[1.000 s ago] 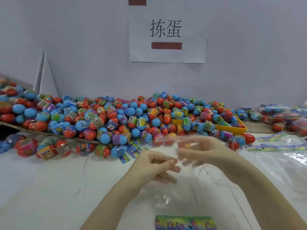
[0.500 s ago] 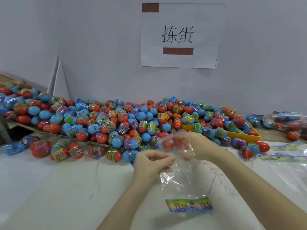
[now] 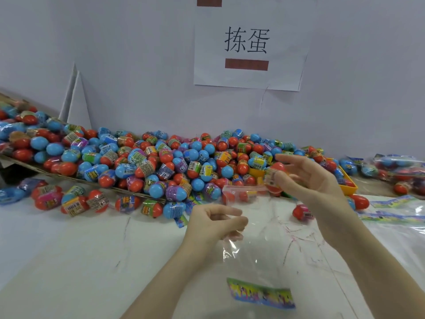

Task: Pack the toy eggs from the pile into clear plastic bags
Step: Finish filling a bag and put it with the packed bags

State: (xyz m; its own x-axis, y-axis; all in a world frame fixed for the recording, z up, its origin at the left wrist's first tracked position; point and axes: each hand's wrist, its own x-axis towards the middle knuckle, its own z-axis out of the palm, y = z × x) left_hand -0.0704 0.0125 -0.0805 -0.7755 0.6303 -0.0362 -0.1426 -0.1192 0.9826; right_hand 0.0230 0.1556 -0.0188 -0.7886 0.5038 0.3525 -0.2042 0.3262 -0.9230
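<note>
A big pile of red and blue toy eggs (image 3: 147,162) lies along the back of the white table. My left hand (image 3: 213,223) pinches the near edge of a clear plastic bag (image 3: 257,245) with a colourful printed strip at its bottom. The bag's mouth stands open toward the pile. My right hand (image 3: 308,180) holds a red toy egg (image 3: 273,178) in its fingertips just above the bag's mouth.
A yellow tray (image 3: 349,183) sits under the pile's right end. Filled bags of eggs (image 3: 400,166) lie at the far right, with flat clear bags (image 3: 395,210) in front. A loose red egg (image 3: 302,211) rests by my right wrist. A paper sign (image 3: 248,42) hangs on the wall.
My right hand has left the bag's mouth, reached to the pile and come back holding a red egg. My left hand keeps its hold on the bag.
</note>
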